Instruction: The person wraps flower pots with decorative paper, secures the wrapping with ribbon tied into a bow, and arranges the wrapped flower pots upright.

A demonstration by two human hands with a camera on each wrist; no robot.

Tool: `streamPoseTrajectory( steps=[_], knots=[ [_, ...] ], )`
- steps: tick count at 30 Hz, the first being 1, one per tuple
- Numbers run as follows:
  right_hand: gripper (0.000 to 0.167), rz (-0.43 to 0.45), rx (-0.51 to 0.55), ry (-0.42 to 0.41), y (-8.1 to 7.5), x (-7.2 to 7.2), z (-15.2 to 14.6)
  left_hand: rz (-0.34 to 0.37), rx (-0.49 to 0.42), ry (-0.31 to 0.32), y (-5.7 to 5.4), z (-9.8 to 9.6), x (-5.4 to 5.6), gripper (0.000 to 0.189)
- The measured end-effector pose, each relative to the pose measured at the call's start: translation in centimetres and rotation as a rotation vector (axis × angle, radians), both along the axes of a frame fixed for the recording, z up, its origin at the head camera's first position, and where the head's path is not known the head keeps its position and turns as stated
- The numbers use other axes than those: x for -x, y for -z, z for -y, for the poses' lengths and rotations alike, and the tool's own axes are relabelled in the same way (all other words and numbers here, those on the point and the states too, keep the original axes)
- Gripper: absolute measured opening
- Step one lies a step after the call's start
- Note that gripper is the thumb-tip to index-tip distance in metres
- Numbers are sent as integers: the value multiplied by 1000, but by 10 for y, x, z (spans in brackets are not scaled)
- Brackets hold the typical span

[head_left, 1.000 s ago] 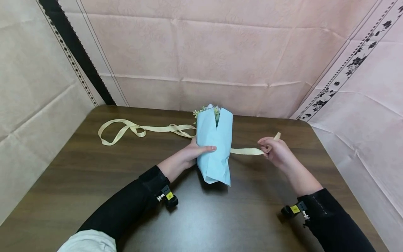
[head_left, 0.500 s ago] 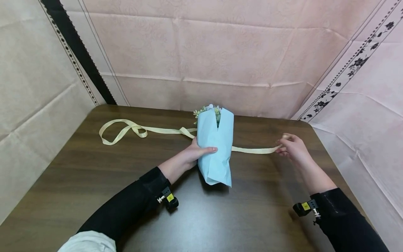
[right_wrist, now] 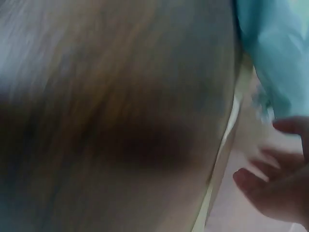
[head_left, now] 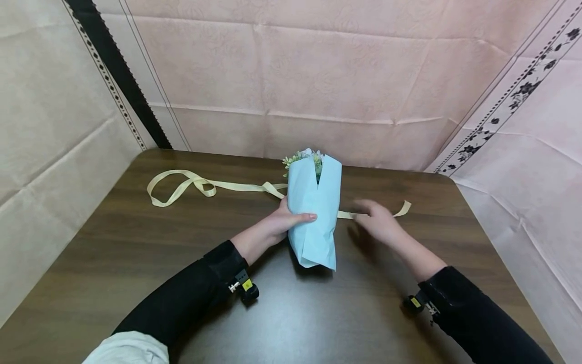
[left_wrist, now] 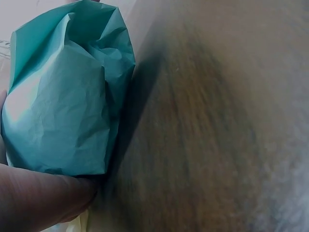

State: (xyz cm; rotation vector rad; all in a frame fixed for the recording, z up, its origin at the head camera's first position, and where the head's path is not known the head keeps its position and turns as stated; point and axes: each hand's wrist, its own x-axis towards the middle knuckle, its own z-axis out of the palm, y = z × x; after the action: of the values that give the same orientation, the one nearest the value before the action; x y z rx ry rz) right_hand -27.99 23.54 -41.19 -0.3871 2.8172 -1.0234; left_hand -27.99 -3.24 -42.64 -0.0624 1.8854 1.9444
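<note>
A small bouquet wrapped in light blue paper (head_left: 313,212) is gripped by my left hand (head_left: 284,219), thumb across its front. Pale blue and green flowers (head_left: 305,156) peek out at its top. A cream ribbon (head_left: 241,187) runs behind the bouquet and comes out on both sides. My right hand (head_left: 375,218), blurred, is over the ribbon's right part, its fingers loose and holding nothing. In the right wrist view the ribbon (right_wrist: 227,135) passes beside the fingers (right_wrist: 251,186), apart from them. The left wrist view shows the folded bottom of the paper (left_wrist: 67,106) above my left fingers (left_wrist: 43,195).
A brown wooden table (head_left: 136,283) lies under everything. Loops of the ribbon spread over its left back part, and the ribbon's short end curls up at right. Pale patterned cloth (head_left: 318,76) hangs behind and at both sides.
My right hand pulled the ribbon end out to the right, then let it go and moved back left toward the bouquet. My left hand has kept its grip on the bouquet.
</note>
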Motion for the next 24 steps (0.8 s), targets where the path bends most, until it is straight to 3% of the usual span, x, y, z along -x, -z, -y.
streamPoseTrajectory(
  steps=[5,9,18,24],
  knots=[
    [48,-59,-150,-293,13,-4,25,-28,-21,8,1,0,-1,103],
    [56,-83,-208,-406,18,-8,31,-40,-33,13,2,0,-1,102],
    [59,-91,-339,-358,13,-19,9,-56,-38,19,2,0,-2,100],
    [60,-161,-476,-295,15,-26,-20,-45,-19,20,2,0,-1,101]
  ],
)
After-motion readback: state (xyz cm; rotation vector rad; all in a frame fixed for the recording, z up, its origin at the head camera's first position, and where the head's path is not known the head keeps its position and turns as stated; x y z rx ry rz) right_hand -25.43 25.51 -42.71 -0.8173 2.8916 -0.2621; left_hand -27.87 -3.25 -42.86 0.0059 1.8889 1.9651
